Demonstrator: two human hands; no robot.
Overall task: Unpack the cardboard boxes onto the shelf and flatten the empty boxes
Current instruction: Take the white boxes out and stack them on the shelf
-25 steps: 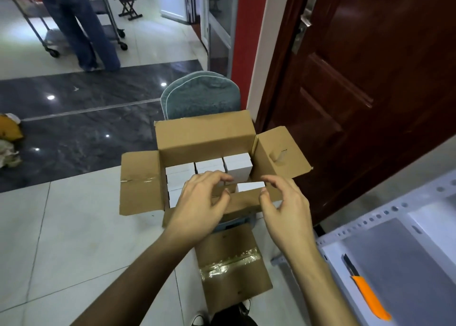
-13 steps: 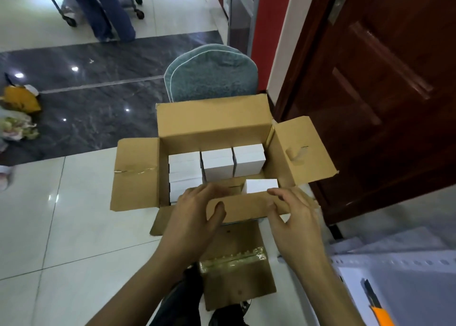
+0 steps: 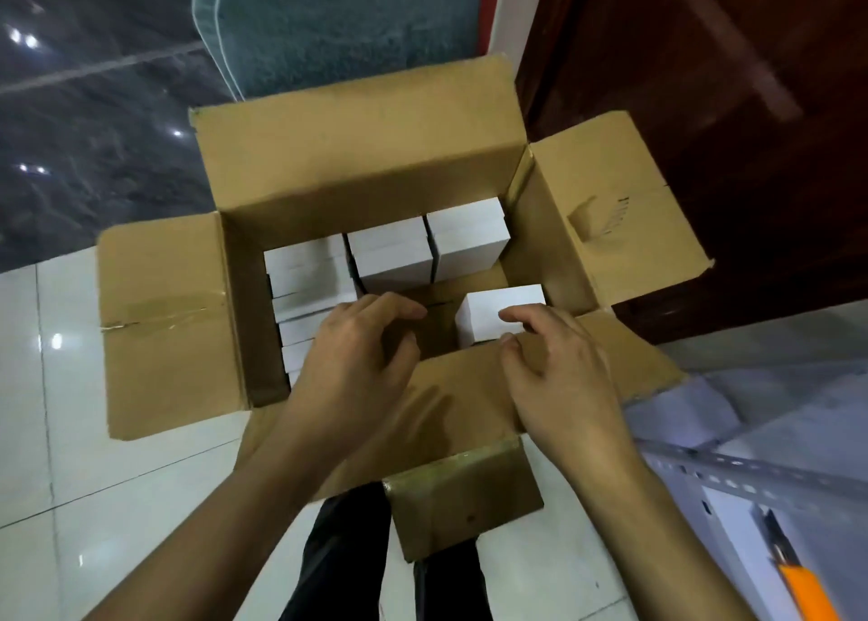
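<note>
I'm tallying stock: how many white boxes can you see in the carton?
About 7 visible: two at the back, a stack of roughly four on the left, one front right at the right hand. More are likely hidden beneath and under the left hand.
</note>
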